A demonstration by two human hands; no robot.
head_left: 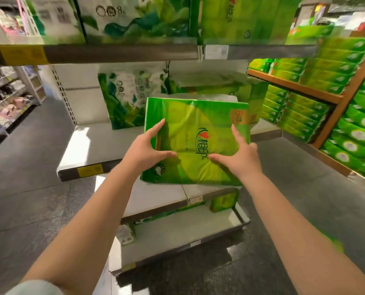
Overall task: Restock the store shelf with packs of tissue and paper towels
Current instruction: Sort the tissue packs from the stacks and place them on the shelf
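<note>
Green plastic wraps the tissue pack [195,141], held in the air just above the front of the white middle shelf [96,145]. The left hand [144,149] and right hand [240,155] press it with spread, straight fingers. Behind it stands a leaf-printed pack [130,99].

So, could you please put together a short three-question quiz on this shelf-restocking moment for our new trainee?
1. True or false: both hands touch the bright green plastic-wrapped tissue pack.
2. What stands on the white middle shelf behind that pack?
3. The left hand touches the pack's: A) left side B) top edge

Key:
1. True; the right hand touches it too.
2. A white-and-green leaf-printed tissue pack.
3. A
</note>
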